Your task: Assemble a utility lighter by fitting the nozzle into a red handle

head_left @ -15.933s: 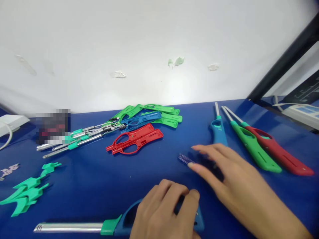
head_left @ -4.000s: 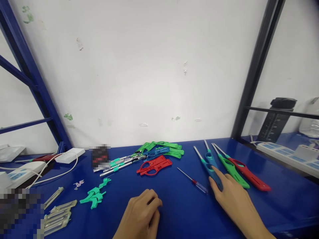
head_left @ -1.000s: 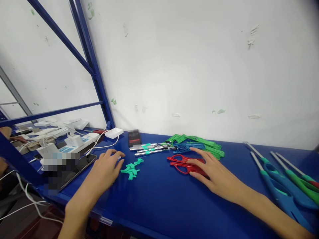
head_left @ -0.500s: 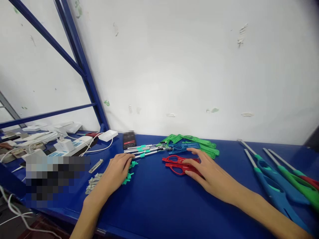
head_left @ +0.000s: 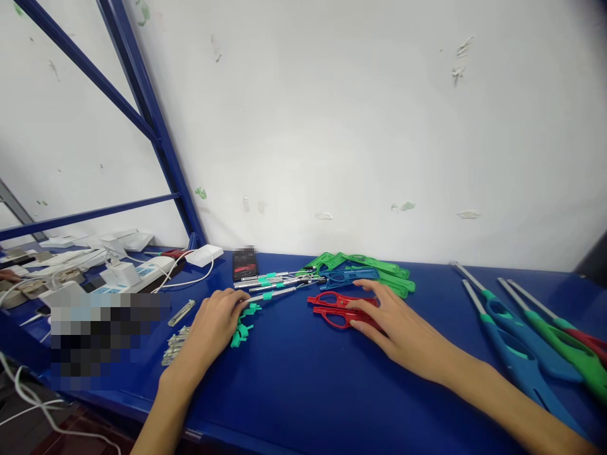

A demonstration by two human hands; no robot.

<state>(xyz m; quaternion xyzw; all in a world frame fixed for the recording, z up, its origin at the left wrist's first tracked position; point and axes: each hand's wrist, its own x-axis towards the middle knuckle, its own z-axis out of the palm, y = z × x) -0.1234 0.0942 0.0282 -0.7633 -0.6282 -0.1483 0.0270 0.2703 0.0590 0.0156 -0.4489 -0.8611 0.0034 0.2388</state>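
My left hand (head_left: 213,328) lies palm down on the blue table (head_left: 303,392), its fingers over a small heap of teal plastic trigger pieces (head_left: 241,330). My right hand (head_left: 393,322) rests flat on the red lighter shell halves (head_left: 332,306), fingers spread. Behind them lie metal lighter tubes with teal collars (head_left: 275,287) and a pile of green and blue shell halves (head_left: 365,275). Neither hand has anything lifted off the table.
Several finished long lighters (head_left: 521,341) in blue, green and red lie at the right. Small clear parts (head_left: 177,338) sit left of my left hand. Power strips, cables and white adapters (head_left: 123,272) crowd the far left, by a blue shelf frame (head_left: 142,120).
My left hand has slid right, from the table's left part onto the teal trigger pieces. My right hand has stayed on the red shell halves. The view has shifted slightly.
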